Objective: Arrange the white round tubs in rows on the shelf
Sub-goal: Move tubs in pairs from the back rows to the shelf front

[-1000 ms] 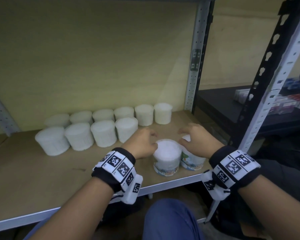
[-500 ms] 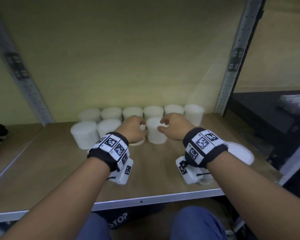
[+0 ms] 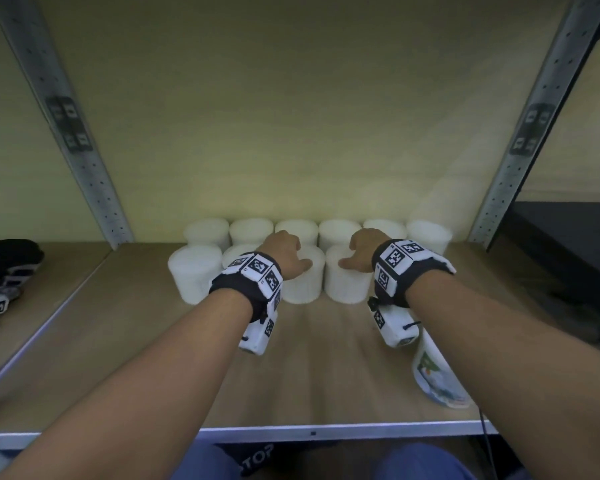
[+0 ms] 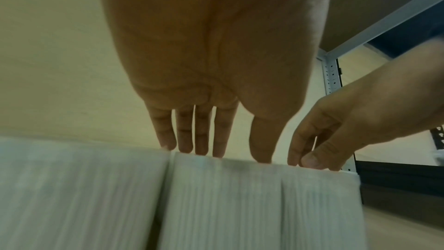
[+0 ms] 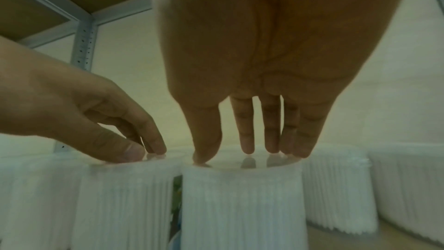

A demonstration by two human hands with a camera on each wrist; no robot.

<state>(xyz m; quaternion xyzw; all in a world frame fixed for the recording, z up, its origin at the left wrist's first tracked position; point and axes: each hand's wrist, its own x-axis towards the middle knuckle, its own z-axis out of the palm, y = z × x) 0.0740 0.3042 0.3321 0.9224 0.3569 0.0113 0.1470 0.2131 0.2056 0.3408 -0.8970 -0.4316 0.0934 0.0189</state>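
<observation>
Left hand: our left hand (image 3: 284,252) sits on top of a front-row tub (image 3: 303,280); we see the fingers (image 4: 185,134) fairly straight, tips down on the lid, thumb along the near edge, nothing clasped.
Right hand: our right hand (image 3: 361,251) rests the same way on the neighbouring tub (image 3: 347,278), fingertips (image 5: 247,140) and thumb touching the clear lid, fingers extended and relaxed, holding nothing.
Two tubs under our hands: both stand upright, long axis vertical, lids facing up, side by side with a narrow gap between them.
Front row: we count four tubs in it, the leftmost tub (image 3: 194,273) free-standing, the second one partly hidden behind our left wrist; all upright.
Back row: six white tubs (image 3: 338,232) stand against the yellow wall (image 3: 291,116), upright, close together, just behind the front row.
Shelf: the wooden shelf board (image 3: 309,368) carries every tub; grey perforated uprights (image 3: 63,123) rise at the left and the right.
Loose tub: one labelled tub (image 3: 437,375) lies tipped near the front right edge, beneath our right forearm, well apart from the rows; how exactly its axis runs we cannot tell.
Far left: dark gear (image 3: 7,268) lies on the next shelf bay.
</observation>
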